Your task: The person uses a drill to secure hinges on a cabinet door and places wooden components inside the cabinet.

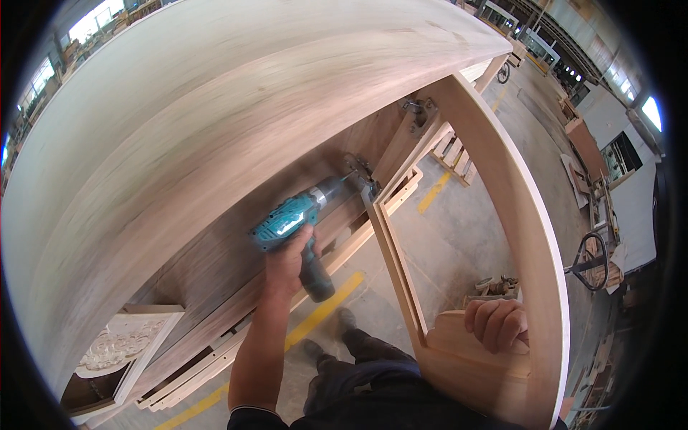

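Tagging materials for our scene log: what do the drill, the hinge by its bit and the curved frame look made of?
Drill: housing probably moulded plastic, teal with glossy highlights. Hinge: likely metal, by its grey shine. Curved frame: apparently wood, pale tan, matte; any clear coat can't be told.

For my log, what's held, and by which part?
Left hand: teal drill, by its handle. Right hand: curled at the wooden frame; grip unclear.

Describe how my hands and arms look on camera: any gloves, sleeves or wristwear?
Both the left hand and right hand are ungloved, with no rings visible. The left forearm is bare, its wrist without watch or band, below a short black sleeve with thin pale trim. The right wrist is hidden.
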The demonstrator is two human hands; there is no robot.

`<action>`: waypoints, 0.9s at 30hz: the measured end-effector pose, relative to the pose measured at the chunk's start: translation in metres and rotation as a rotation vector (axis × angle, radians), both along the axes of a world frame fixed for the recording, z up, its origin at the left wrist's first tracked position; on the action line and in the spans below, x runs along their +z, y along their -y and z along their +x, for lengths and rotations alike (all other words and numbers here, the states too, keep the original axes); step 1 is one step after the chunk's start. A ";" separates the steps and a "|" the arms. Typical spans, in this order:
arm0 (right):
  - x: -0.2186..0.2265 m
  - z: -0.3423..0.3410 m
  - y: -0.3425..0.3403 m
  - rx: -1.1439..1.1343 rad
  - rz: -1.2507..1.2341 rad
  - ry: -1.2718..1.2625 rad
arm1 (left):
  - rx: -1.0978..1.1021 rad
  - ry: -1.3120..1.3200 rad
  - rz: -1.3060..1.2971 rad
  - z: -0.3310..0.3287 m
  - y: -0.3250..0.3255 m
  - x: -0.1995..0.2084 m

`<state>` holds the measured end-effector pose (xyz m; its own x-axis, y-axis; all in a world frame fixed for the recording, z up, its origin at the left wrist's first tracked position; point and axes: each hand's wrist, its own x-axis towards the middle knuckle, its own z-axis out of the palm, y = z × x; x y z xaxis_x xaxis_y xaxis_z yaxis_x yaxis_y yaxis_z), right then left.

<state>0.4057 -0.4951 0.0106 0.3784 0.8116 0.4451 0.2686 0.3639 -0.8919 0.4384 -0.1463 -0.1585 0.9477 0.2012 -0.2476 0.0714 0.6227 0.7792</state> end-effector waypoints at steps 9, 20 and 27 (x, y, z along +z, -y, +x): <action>0.002 -0.001 0.000 0.023 -0.010 -0.005 | -0.001 -0.001 -0.082 -0.001 -0.001 0.004; 0.001 -0.009 -0.001 -0.033 -0.016 0.033 | -0.014 -0.031 -0.150 -0.005 -0.001 0.006; -0.002 -0.015 -0.016 -0.022 0.030 -0.009 | 0.013 -0.028 -0.104 -0.081 -0.012 -0.009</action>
<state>0.3910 -0.4790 0.0081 0.4000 0.7893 0.4658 0.2693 0.3846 -0.8829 0.3572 -0.1348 -0.1674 0.9375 0.1852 -0.2946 0.0839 0.7013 0.7080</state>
